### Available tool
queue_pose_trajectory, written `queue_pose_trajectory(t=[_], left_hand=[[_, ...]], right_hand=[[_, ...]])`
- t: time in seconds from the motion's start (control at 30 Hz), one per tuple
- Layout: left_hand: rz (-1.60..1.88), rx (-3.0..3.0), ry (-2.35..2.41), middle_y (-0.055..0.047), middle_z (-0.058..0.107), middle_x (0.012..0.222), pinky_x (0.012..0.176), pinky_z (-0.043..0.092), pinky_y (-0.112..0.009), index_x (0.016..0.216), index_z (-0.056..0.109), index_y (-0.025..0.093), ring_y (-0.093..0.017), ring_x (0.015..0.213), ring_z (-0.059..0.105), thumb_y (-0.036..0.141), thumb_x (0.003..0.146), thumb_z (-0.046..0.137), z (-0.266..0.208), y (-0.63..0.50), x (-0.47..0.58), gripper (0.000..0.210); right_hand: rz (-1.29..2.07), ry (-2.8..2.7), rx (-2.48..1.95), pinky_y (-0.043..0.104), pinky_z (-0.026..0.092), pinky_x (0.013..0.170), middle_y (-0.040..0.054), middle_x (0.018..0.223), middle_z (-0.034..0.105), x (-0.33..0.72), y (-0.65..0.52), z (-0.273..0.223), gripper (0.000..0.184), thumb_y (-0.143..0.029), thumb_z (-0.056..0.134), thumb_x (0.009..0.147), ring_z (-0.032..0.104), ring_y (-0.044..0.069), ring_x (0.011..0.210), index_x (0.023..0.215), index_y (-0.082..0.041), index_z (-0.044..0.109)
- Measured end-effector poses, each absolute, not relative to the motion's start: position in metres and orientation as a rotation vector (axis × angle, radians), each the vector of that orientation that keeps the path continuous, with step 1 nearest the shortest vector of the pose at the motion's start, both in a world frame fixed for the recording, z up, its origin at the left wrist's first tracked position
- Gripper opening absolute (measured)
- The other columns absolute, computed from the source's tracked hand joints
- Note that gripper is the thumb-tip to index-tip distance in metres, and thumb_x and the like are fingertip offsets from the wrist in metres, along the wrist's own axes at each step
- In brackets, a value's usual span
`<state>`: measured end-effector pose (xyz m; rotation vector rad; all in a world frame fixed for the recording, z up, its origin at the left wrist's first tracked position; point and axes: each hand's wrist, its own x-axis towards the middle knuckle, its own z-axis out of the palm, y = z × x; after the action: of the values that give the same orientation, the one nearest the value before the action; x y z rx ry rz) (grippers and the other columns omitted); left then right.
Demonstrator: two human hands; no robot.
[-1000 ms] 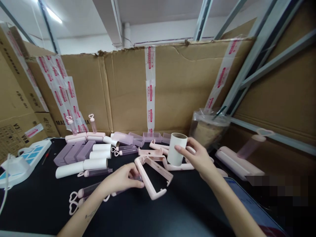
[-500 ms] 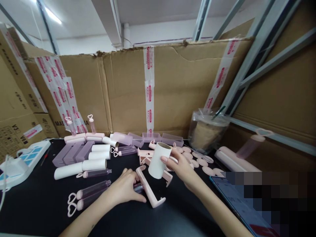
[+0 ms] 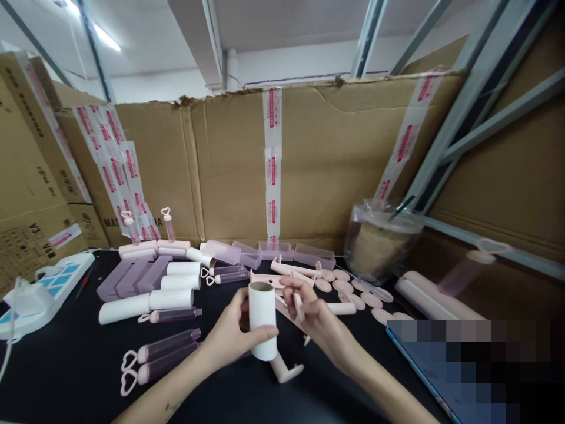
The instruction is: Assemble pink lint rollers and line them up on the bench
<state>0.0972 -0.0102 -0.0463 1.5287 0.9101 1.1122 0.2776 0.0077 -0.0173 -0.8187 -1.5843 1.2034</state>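
In my left hand a white cardboard tube stands upright, its open end facing up. My right hand, just to the right of the tube, pinches a small pale pink disc seen nearly edge-on. Below the tube lies a pink bracket-like part, partly covered by it. More pink plastic parts lie behind my hands. To the left rest clear purple tubes with pink heart-shaped handles.
Several white tubes and purple trough-shaped pieces lie at the left. Pink discs are scattered at the right, near a bagged drink cup and a phone. A power strip sits far left; cardboard walls the back.
The white tube has passed from my right hand to my left, which has risen off the table parts. My right hand has separated from the tube with a pink disc in its fingers.
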Motion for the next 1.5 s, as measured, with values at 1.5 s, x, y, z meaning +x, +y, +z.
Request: queue_pose_trajectory(t=[1.5], left_hand=[[1.312, 1.245, 0.704, -0.005, 0.057, 0.099, 0.084, 0.043, -0.033, 0.119, 0.039, 0.023, -0.020, 0.092, 0.056, 0.025, 0.075, 0.065, -0.021, -0.015, 0.084, 0.052]], right_hand=[[0.216, -2.059, -1.277, 0.032, 0.047, 0.082, 0.0060, 0.102, 0.064, 0.296, 0.039, 0.021, 0.021, -0.031, 0.045, 0.086, 0.060, 0.021, 0.097, 0.099, -0.022, 0.058]])
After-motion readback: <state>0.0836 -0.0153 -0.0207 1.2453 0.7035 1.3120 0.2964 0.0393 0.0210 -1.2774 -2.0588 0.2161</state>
